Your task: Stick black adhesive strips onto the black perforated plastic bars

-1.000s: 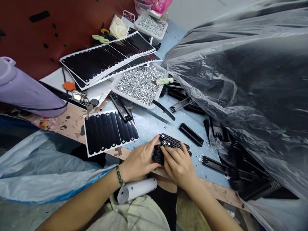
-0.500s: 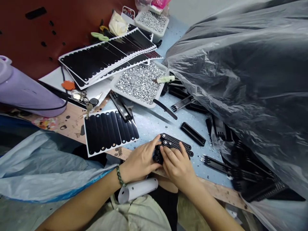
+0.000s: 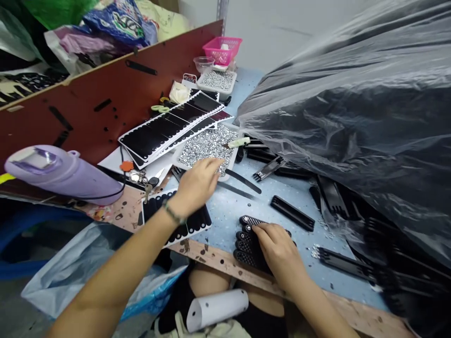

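Note:
My left hand [image 3: 199, 183] reaches over the near edge of a white tray [image 3: 230, 164] of small silvery metal parts [image 3: 197, 145]. Its fingers are stretched forward with the thumb apart, and nothing shows in them. A sheet of black strip stickers [image 3: 200, 220] lies below that wrist. At the table's front edge, my right hand [image 3: 278, 244] grips a row of black textured bars [image 3: 246, 246] lying side by side. Small metal pieces sit in the ends of the top bars. The bars' right ends are partly hidden under this hand.
A craft knife [image 3: 239, 142] rests on the tray's far right rim. More sticker sheets [image 3: 169, 126] overlap its back left. A purple bottle [image 3: 70, 173] and keys [image 3: 148, 188] are at left. Black parts [image 3: 292, 213] and plastic sheeting [image 3: 334, 117] occupy the right side.
My left hand has left the black bars and moved forward and left to the tray. My right hand stays at the bars. The view has tilted up, showing more of the background.

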The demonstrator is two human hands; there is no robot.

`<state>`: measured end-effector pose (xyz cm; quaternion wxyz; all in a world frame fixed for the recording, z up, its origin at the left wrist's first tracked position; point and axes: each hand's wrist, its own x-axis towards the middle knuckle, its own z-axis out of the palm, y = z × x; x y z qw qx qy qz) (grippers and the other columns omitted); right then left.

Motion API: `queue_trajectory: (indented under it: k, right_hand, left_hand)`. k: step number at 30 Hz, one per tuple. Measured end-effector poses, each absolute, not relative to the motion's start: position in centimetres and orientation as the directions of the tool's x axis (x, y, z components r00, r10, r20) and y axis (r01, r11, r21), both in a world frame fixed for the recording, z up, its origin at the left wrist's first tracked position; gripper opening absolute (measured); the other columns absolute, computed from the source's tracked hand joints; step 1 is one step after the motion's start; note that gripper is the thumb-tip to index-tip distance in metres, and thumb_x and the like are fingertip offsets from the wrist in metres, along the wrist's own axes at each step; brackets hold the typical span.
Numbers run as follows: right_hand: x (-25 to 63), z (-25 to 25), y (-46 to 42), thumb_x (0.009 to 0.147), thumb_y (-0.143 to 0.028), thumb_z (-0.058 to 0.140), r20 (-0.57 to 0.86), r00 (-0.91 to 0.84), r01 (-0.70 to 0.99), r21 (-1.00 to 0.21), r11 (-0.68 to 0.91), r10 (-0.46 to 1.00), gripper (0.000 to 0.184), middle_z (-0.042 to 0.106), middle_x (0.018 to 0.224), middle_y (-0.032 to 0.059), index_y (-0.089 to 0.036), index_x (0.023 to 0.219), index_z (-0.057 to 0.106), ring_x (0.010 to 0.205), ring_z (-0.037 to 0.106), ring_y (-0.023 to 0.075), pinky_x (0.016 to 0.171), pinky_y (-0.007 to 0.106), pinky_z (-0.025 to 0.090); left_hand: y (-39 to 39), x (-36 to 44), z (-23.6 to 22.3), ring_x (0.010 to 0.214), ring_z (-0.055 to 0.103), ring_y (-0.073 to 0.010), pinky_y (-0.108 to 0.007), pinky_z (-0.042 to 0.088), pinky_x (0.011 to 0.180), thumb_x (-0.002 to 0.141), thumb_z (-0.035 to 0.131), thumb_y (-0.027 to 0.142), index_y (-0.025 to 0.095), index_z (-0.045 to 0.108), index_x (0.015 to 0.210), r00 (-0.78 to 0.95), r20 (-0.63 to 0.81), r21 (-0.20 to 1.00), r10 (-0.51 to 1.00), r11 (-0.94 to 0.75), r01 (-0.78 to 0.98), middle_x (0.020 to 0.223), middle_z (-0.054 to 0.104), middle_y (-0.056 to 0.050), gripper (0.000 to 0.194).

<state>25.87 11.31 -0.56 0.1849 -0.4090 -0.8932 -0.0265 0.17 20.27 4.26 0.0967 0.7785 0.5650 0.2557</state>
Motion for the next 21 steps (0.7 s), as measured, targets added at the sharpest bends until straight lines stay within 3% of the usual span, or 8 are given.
queue_trajectory:
  k: [3,5,7,12,15,18,21]
  right_hand:
    - [25.8,0.0,11.3,0.091,-0.008,0.048,0.361,-0.542,0.755,-0.187,0.628,0.759,0.017,0.062,0.097,0.0091,-0.013,0.104,0.057,0.084,0.054,0.0197,0.076,0.035,0.046]
    - [26.1,0.5,11.3,0.091,-0.009,0.049,0.376,-0.487,0.763,-0.257,0.593,0.788,0.014,0.061,0.096,0.0078,-0.014,0.102,0.056,0.085,0.055,0.0187,0.077,0.034,0.046]
    - [26.8,0.6,11.0,0.091,-0.009,0.050,0.388,-0.435,0.768,-0.312,0.560,0.812,0.013,0.061,0.094,0.0068,-0.015,0.101,0.055,0.086,0.055,0.0178,0.079,0.033,0.046]
    - [28.1,0.2,10.4,0.090,-0.008,0.050,0.409,-0.343,0.754,-0.418,0.507,0.846,0.014,0.060,0.092,0.0052,-0.017,0.100,0.053,0.088,0.057,0.0159,0.082,0.030,0.046]
    - [28.4,0.1,10.0,0.089,-0.006,0.049,0.403,-0.302,0.745,-0.465,0.478,0.864,0.015,0.060,0.089,0.0043,-0.018,0.098,0.053,0.086,0.057,0.0149,0.080,0.028,0.046]
    - [28.9,0.1,9.5,0.088,-0.007,0.050,0.399,-0.248,0.747,-0.501,0.436,0.883,0.014,0.059,0.086,0.0033,-0.018,0.095,0.053,0.081,0.057,0.0139,0.076,0.027,0.046]
    - [29.2,0.1,9.0,0.088,-0.008,0.050,0.389,-0.220,0.722,-0.551,0.417,0.895,0.012,0.059,0.086,0.0033,-0.018,0.093,0.054,0.081,0.057,0.0134,0.075,0.026,0.047]
  left_hand:
    - [26.4,0.1,4.7,0.116,0.049,-0.0323,-0.049,0.047,0.091,0.087,0.056,0.033,0.017,0.056,0.125,0.219,-0.021,0.263,0.975,-0.206,0.943,0.125,0.052,-0.015,0.041]
    - [28.7,0.5,4.5,0.112,0.050,-0.0346,-0.048,0.047,0.087,0.084,0.060,0.031,0.015,0.063,0.111,0.195,-0.079,0.238,0.978,-0.172,0.956,0.119,0.053,-0.016,0.032]
    - [29.8,0.9,4.3,0.102,0.055,-0.0297,-0.044,0.047,0.084,0.083,0.057,0.022,0.013,0.066,0.101,0.193,-0.079,0.258,0.978,-0.167,0.952,0.112,0.055,-0.015,0.021]
    - [30.8,0.1,4.2,0.087,0.055,-0.0165,-0.032,0.045,0.085,0.082,0.054,0.014,0.013,0.067,0.093,0.196,-0.048,0.356,0.979,-0.167,0.920,0.097,0.062,-0.007,0.017]
    - [30.6,-1.0,4.9,0.078,0.056,-0.0144,-0.029,0.046,0.079,0.083,0.054,0.017,0.013,0.067,0.095,0.112,-0.008,0.461,0.994,-0.096,0.882,0.088,0.065,-0.005,0.018]
    - [28.1,-0.8,5.9,0.071,0.056,-0.0134,-0.029,0.047,0.073,0.083,0.056,0.020,0.013,0.067,0.092,0.059,0.016,0.664,0.998,-0.055,0.746,0.083,0.065,-0.005,0.015]
    - [23.2,1.6,6.1,0.082,0.058,-0.0145,-0.032,0.050,0.078,0.085,0.058,0.025,0.017,0.068,0.093,0.209,0.020,0.762,0.978,-0.150,0.630,0.096,0.066,-0.005,0.015]
